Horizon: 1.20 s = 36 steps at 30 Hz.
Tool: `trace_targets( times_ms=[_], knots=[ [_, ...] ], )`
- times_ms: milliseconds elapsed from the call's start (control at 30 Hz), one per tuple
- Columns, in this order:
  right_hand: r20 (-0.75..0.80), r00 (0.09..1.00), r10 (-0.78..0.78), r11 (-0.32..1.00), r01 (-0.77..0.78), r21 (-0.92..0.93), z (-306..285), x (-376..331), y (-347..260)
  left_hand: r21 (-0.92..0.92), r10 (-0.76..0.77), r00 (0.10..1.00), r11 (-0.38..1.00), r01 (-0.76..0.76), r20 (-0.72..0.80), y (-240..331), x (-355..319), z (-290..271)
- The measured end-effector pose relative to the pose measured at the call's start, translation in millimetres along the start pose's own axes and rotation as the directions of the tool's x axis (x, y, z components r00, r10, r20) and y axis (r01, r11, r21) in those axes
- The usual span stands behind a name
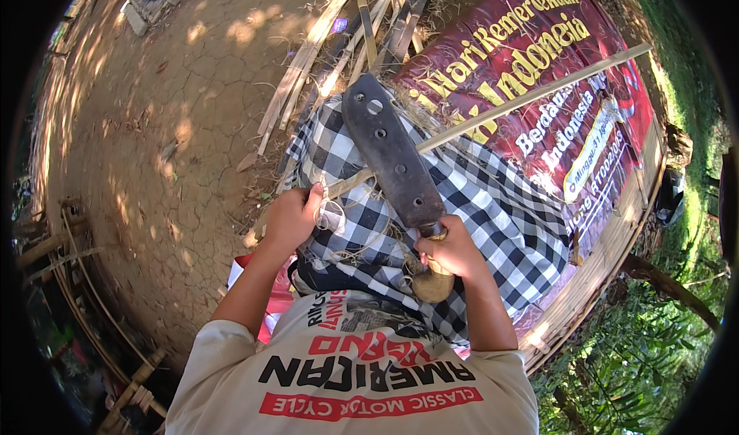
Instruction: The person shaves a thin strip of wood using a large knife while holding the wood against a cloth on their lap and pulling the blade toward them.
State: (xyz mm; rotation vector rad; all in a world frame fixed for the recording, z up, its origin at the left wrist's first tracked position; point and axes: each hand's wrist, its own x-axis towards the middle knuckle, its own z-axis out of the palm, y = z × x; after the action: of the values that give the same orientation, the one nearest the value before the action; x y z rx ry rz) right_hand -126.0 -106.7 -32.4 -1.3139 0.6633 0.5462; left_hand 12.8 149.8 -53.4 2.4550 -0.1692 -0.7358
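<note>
My right hand (453,249) is wrapped round the curved wooden handle of a machete (392,158). Its broad dark blade, pierced by several holes, points away from me. With my left hand (290,218) I grip a long pale bamboo strip (531,96) near its left end. The strip slants up to the right, passing beneath the blade; whether the edge touches it I cannot tell. Under both lies a black-and-white checked cloth (500,227) spread over my lap, with thin curled shavings (362,242) scattered on it.
Split bamboo strips (308,58) lie in a loose pile on the cracked earth (154,127) ahead. A dark red printed banner (446,58) covers a slatted bamboo platform (616,239) at the right. Green plants (616,358) grow beyond its edge. Bamboo pieces (81,258) stand at the far left.
</note>
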Motion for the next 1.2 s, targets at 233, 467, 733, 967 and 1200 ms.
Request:
trace_targets(
  times_ms=[233,467,733,967,1200],
  knots=[
    [0.053,0.993,0.11,0.945,-0.121,0.305,-10.9,4.6,14.8,0.048,0.045,0.998,0.998,-0.043,-0.034,-0.7,-1.6,0.4],
    [0.184,0.981,0.064,0.873,-0.145,0.465,-1.6,-1.0,10.3,0.059,0.022,0.999,0.998,-0.021,-0.024,-4.3,1.4,3.8],
    [-0.167,0.983,-0.079,0.941,0.129,0.312,-18.6,-6.3,0.2,0.083,0.048,0.997,0.996,-0.042,-0.06,-2.6,-0.6,4.8],
    [0.048,0.998,0.043,0.997,-0.046,0.069,5.7,-1.3,1.4,-0.005,0.035,0.998,0.999,-0.035,-0.042,-8.2,0.4,6.0],
    [0.308,0.95,0.054,0.888,-0.187,0.42,-9.4,7.4,23.7,0.029,0.059,0.997,0.998,-0.058,-0.055,-6.5,-1.5,5.7]
  ],
)
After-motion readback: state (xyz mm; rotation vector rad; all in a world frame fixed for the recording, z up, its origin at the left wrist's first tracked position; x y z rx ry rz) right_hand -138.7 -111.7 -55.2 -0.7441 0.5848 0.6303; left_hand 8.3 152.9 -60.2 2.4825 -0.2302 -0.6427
